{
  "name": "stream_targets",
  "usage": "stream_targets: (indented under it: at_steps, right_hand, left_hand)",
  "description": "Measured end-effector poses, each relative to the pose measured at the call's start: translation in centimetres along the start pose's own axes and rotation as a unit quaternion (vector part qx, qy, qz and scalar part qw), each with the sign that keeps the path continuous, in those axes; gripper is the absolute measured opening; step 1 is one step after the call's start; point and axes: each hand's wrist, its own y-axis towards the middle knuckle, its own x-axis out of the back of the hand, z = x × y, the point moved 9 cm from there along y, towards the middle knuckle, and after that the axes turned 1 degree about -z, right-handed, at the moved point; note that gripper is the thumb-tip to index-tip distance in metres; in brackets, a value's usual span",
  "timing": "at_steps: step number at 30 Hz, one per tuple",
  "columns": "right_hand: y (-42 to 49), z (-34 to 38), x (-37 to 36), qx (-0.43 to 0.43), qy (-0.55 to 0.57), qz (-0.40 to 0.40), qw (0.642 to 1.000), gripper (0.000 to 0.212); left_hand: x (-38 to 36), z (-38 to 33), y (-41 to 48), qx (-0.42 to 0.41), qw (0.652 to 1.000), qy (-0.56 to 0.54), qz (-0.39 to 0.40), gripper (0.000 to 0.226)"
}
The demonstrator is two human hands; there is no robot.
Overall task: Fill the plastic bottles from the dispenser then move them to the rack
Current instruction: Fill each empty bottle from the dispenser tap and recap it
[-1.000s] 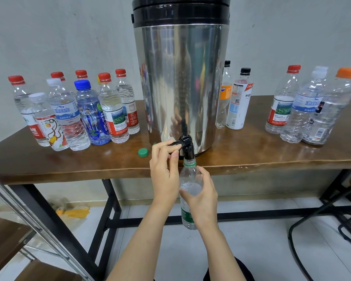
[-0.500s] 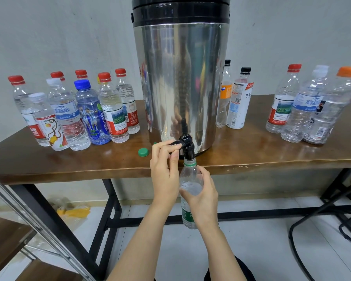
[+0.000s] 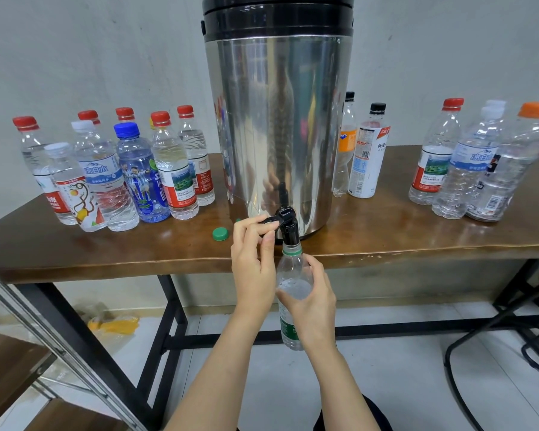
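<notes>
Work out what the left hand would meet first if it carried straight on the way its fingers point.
The left hand pinches the tap lever; pushed on, it would probably press into the tap, then the steel dispenser behind. Depth is unclear.

Wooden table [image 3: 386, 241] carries a steel dispenser [image 3: 277, 135]; capped bottles [image 3: 131, 178] either side; one green cap [image 3: 220, 234].

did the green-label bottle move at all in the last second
No. The bottle sits with its mouth right under the black tap, as before, gripped by the right hand at the same height against the table edge.
</notes>
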Motion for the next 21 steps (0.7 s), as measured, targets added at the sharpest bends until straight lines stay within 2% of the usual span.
stream_targets:
  at_steps: [21]
  right_hand:
    - [0.03, -0.21, 0.02, -0.006, 0.003, 0.003, 1.000, 0.079]
  left_hand:
    - [-0.07, 0.14, 0.03, 0.000, 1.000, 0.003, 0.001, 0.023]
